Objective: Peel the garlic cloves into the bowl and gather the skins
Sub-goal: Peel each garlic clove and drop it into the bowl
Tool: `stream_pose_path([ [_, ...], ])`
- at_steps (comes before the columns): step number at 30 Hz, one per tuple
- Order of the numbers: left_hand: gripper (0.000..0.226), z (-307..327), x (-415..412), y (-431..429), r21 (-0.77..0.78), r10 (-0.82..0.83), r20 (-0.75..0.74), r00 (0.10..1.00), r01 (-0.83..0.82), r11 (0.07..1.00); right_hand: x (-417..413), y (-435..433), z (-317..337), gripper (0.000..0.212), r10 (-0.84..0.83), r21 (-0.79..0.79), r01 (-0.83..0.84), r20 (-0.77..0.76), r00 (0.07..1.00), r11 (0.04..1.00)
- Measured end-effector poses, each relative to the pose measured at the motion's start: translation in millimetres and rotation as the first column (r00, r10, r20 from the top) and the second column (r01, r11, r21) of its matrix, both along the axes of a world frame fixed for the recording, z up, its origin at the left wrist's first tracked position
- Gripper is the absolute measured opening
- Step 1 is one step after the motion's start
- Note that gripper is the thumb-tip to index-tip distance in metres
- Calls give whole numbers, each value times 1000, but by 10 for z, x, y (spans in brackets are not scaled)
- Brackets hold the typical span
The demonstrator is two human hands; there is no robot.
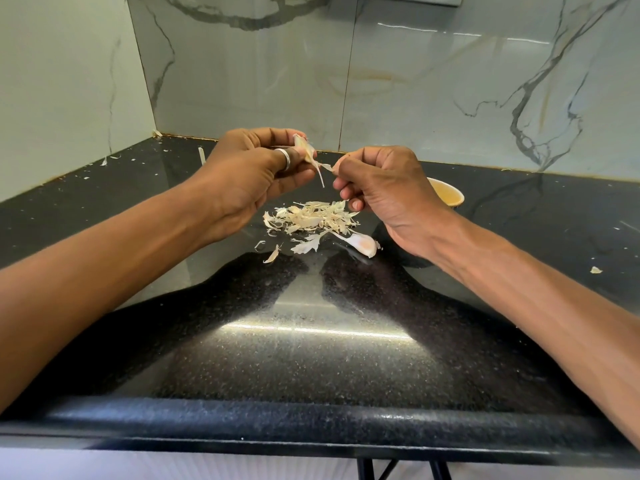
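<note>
Head view: just above the middle of the frame, the left hand pinches a clove between thumb and curled fingers, turned so its tip faces the other hand. The right hand pinches a strip of skin still joined to the clove, and a thin shred hangs down from it. Holding the clove firm on one side while the other hand pulls probably lets the skin tear off cleanly. Both hands work right above the pile of skins at the centre, likely so that loose bits fall onto the heap and gather there.

A second clove, still in its skin, lies at the pile's lower right edge, within easy reach. The bowl sits right of centre, partly hidden behind the right hand; its contents cannot be seen.

The counter is black speckled stone, glossy, with a bright band of reflected light low in the frame and a rounded front edge. A few stray flakes lie at the upper left, and one scrap sits at the right edge. Pale marble-veined wall tiles meet in a corner at the upper left.
</note>
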State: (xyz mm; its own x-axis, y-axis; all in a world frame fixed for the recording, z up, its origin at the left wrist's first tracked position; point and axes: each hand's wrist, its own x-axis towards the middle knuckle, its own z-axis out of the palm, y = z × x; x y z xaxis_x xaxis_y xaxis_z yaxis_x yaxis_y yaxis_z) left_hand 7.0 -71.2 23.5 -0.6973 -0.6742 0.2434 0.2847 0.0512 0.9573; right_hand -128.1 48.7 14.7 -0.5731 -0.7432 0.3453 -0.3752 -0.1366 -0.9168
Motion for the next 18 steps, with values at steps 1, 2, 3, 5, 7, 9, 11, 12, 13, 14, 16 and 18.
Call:
stream_pose_path([
  [1,19,3,0,-5,9,10,1,1000,-10,1000,1,1,-1,13,-2,0,2,-6,1000,1000],
  [2,19,5,1,-6,12,16,4,1000,-16,1000,4,3,-2,12,-2,0,2,-12,1000,1000],
  [3,20,5,1,-4,12,17,7,1000,-17,1000,6,3,-3,11,-3,-2,3,-18,1000,1000],
  [5,21,3,2,1,12,20,13,1000,-20,1000,8,4,-6,10,-7,-9,6,-22,1000,1000],
  [7,21,5,4,1,16,25,16,1000,-26,1000,4,5,-4,11,-17,-23,17,-20,1000,1000],
  [9,20,6,7,-1,14,29,23,999,-29,999,0,8,-1,12,-35,-40,34,-26,999,999],
  [11,18,3,5,3,12,30,30,999,-31,999,0,10,2,13,-56,-59,54,-34,998,997],
  [12,17,2,4,5,11,31,33,999,-32,999,-1,10,2,13,-69,-69,66,-34,997,995],
  [13,17,4,3,8,11,32,36,999,-33,999,-2,9,3,13,-84,-80,81,-33,996,993],
  [14,17,5,4,8,13,35,38,999,-35,999,-5,8,5,13,-102,-90,99,-35,994,991],
  [16,17,13,9,10,12,37,47,998,-38,999,-17,6,13,13,-144,-111,139,-39,989,984],
  [18,17,17,16,17,2,38,63,997,-38,999,-22,5,22,13,-174,-123,168,-45,984,978],
])
